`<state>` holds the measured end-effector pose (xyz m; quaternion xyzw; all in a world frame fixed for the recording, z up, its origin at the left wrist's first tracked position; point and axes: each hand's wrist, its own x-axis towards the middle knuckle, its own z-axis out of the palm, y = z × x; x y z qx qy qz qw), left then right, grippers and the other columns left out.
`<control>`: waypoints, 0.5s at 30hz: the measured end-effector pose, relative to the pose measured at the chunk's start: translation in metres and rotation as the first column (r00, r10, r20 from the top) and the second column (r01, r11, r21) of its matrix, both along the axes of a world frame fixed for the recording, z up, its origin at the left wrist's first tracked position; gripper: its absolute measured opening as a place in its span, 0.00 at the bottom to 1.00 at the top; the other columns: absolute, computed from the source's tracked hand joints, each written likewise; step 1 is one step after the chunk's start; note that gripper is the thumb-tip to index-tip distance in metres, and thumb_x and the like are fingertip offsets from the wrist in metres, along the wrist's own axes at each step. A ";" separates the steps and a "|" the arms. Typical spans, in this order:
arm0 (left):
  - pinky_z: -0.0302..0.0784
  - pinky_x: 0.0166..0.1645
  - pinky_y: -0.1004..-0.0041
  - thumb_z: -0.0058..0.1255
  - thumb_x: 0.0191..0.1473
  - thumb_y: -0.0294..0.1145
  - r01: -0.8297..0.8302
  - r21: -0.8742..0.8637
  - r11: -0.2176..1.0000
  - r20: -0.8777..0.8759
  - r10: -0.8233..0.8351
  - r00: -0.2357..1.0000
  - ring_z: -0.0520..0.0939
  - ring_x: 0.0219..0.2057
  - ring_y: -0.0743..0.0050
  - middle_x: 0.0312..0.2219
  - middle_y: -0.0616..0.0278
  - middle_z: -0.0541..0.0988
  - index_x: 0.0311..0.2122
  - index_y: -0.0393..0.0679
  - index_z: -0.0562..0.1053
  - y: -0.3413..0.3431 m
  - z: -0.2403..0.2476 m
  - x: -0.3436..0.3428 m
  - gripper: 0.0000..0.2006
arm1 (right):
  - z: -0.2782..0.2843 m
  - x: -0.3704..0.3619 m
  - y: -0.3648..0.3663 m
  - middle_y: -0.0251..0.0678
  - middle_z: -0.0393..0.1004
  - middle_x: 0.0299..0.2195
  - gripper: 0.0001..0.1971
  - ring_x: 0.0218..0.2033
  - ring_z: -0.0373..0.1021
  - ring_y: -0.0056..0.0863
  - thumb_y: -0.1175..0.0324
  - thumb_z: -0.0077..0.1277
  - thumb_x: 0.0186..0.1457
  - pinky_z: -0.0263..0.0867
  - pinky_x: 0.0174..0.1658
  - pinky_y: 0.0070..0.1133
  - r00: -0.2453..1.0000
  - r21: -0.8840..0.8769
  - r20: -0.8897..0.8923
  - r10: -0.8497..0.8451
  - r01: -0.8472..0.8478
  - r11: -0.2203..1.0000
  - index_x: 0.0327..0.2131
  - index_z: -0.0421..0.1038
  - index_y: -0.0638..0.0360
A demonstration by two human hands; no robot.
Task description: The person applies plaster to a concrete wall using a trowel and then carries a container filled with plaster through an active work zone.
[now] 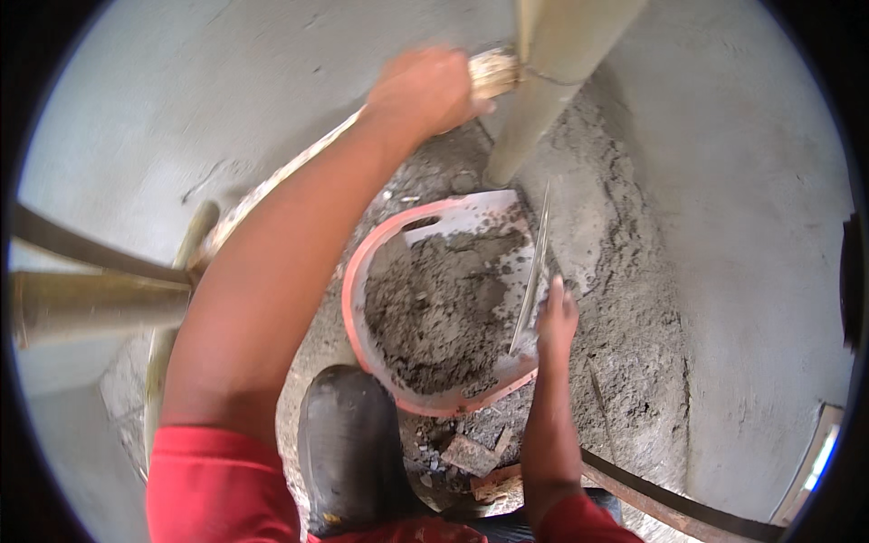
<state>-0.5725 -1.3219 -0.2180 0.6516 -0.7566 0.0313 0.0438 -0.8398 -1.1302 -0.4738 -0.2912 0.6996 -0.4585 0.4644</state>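
Observation:
My left hand (425,86) is closed on a pale, rough wooden pole (494,74) that slants up to an upright bamboo post. Part of that pole is hidden behind my left forearm. Lower and to the right, my right hand (558,317) grips a plastering trowel (536,267), its thin metal blade seen nearly edge-on. The blade stands over the right side of a shallow pan with a reddish rim (351,299). Wet grey mortar (434,308) fills much of the pan, and splashes dot its pale inner wall.
The bamboo post (552,86) stands beyond the pan, and more bamboo (100,303) crosses at left. Grey plastered walls (742,226) rise on both sides. My dark boot (348,443) is close to the pan, near broken brick pieces (471,454). A curved strip (670,507) lies at lower right.

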 end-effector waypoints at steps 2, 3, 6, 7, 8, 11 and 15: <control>0.76 0.51 0.58 0.59 0.52 0.54 -0.046 0.027 0.999 -0.025 0.046 0.999 0.81 0.47 0.52 0.43 0.48 0.80 0.46 0.38 0.75 0.006 -0.003 0.007 0.27 | 0.009 -0.005 -0.073 0.31 0.69 0.19 0.25 0.19 0.65 0.22 0.44 0.52 0.59 0.61 0.22 0.23 0.968 -0.022 -0.232 0.093 -0.101 0.995 0.30 0.74 0.63; 0.77 0.50 0.57 0.60 0.51 0.56 -0.023 -0.015 1.000 -0.023 0.022 0.999 0.81 0.45 0.50 0.41 0.46 0.81 0.47 0.36 0.74 0.005 -0.004 0.006 0.30 | -0.003 -0.016 -0.117 0.39 0.72 0.20 0.28 0.19 0.70 0.28 0.44 0.51 0.59 0.68 0.26 0.28 0.934 -0.033 -0.336 0.118 -0.137 0.990 0.38 0.75 0.66; 0.79 0.45 0.55 0.61 0.48 0.59 0.002 -0.080 0.997 -0.006 -0.002 1.000 0.83 0.40 0.46 0.35 0.42 0.81 0.49 0.33 0.72 -0.004 -0.007 -0.002 0.36 | -0.015 -0.011 -0.253 0.64 0.75 0.42 0.37 0.47 0.74 0.53 0.38 0.45 0.57 0.67 0.53 0.36 0.747 -0.085 -0.657 0.107 -0.215 0.973 0.49 0.72 0.71; 0.80 0.44 0.55 0.61 0.48 0.60 -0.029 -0.046 0.999 0.013 0.029 0.999 0.84 0.38 0.46 0.34 0.42 0.82 0.50 0.33 0.72 -0.002 -0.004 -0.004 0.37 | -0.010 -0.001 -0.292 0.64 0.73 0.46 0.39 0.52 0.70 0.54 0.38 0.43 0.58 0.63 0.57 0.36 0.784 -0.003 -0.553 0.283 -0.341 0.940 0.50 0.70 0.74; 0.80 0.42 0.56 0.62 0.47 0.60 -0.052 -0.012 0.999 0.017 0.052 0.998 0.84 0.37 0.46 0.32 0.42 0.82 0.51 0.33 0.72 -0.001 -0.008 -0.009 0.38 | -0.006 0.009 -0.327 0.64 0.73 0.47 0.39 0.52 0.70 0.54 0.38 0.42 0.59 0.63 0.57 0.36 0.802 0.068 -0.483 0.352 -0.367 0.928 0.50 0.71 0.74; 0.82 0.39 0.56 0.63 0.46 0.60 -0.076 0.070 0.995 0.022 0.075 0.997 0.85 0.33 0.48 0.28 0.42 0.82 0.53 0.31 0.71 0.005 0.007 -0.003 0.41 | -0.019 0.042 -0.343 0.62 0.74 0.46 0.37 0.51 0.70 0.55 0.39 0.42 0.60 0.64 0.56 0.37 0.843 0.013 -0.447 0.300 -0.329 0.944 0.47 0.73 0.74; 0.82 0.38 0.57 0.63 0.47 0.60 -0.103 0.037 0.994 0.040 0.102 0.994 0.86 0.30 0.50 0.25 0.43 0.82 0.51 0.30 0.71 0.001 0.000 -0.024 0.40 | -0.047 -0.015 -0.374 0.58 0.75 0.48 0.35 0.53 0.70 0.54 0.38 0.42 0.60 0.65 0.55 0.38 0.924 0.133 -0.370 0.099 -0.053 0.990 0.46 0.75 0.68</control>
